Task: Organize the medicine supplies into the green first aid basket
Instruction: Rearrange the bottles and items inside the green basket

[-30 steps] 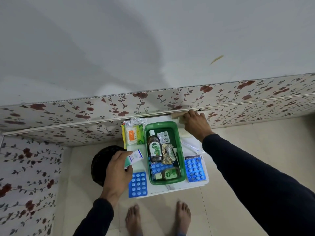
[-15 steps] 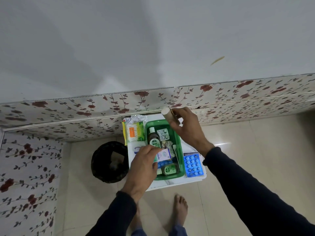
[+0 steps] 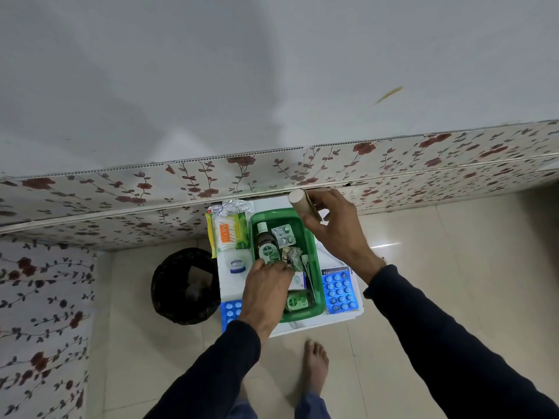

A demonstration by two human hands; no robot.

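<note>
Well under way. Already in the basket (image 3: 311, 237): Dettol bottle (image 3: 266, 244), pill strips (image 3: 284, 235), a small box (image 3: 298, 281). Left hand (image 3: 267, 287) low inside, finger state hidden. Right hand (image 3: 335, 225) gripping a roll (image 3: 302, 202) above the far rim. Still outside: swabs (image 3: 228, 232), blister packs (image 3: 338, 291), small jar (image 3: 237, 265).

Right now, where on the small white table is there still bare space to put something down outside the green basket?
A bare patch of the white table lies left of the green basket, between the cotton-bud pack, small blue-and-white jar and blue blister sheet. Another small gap lies at the far right corner, beyond the Hansaplast sheet. The basket itself is crowded, with the left hand over it.
</note>
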